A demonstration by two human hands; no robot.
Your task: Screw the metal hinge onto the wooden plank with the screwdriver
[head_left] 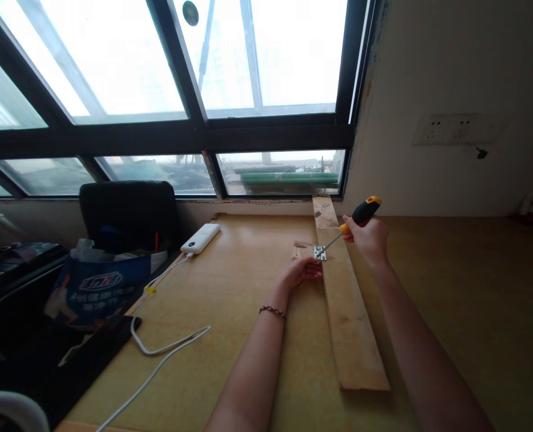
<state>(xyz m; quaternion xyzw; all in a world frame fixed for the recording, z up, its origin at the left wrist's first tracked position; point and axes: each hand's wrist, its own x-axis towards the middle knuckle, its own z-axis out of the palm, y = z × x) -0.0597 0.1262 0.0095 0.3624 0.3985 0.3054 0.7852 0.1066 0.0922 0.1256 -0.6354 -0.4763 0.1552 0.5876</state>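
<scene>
A long wooden board [350,312] lies on the table, running away from me toward the window. A small metal hinge [320,252] sits at its left edge, beside a short wooden piece [300,249]. My left hand [303,272] is closed at the near edge of the short piece, its fingertips close to the hinge and the board; the exact grip is partly hidden. In my right hand [371,237] is a screwdriver [364,211] with a black and yellow handle. It slants down to the left, its tip at the hinge.
A white power bank [200,239] with a white cable [171,348] lies on the table [248,336] at left. Past the left edge stand a black chair [129,207] and a blue bag [99,288]. The window and wall, with sockets [455,129], border the table's far side.
</scene>
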